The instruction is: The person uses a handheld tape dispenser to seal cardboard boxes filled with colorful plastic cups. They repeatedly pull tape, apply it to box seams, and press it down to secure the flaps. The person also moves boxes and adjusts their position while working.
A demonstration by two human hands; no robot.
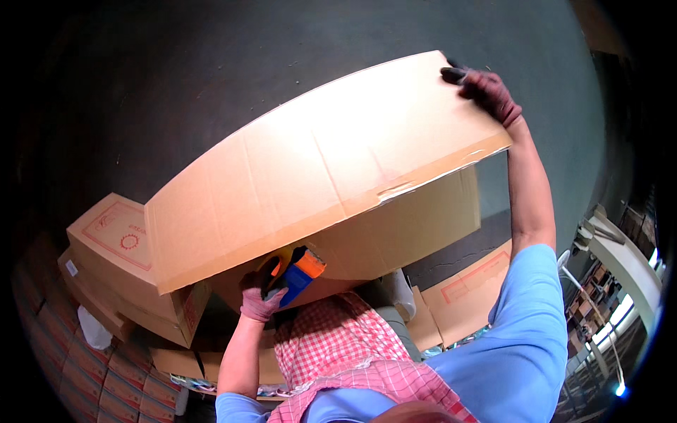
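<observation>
Broadly, a dark floor [176,84] is filling the upper frame, fading into the lens's black rim. A large cardboard piece [282,190] is stretching from the left to the upper right, glare washing out its middle, its face hiding much beneath it. At lower centre a checked apron [324,338] is showing, cut off by the bottom edge. At centre left a printed carton [116,229] is sitting partly covered by the cardboard. The hands are working well apart: the gloved right hand [490,92], blurred, is touching the cardboard's upper right corner, though I cannot tell whether it is gripping. Left of centre, a blue-and-orange tape dispenser [300,278] is resting in the clasping, shadowed left hand [259,295].
</observation>
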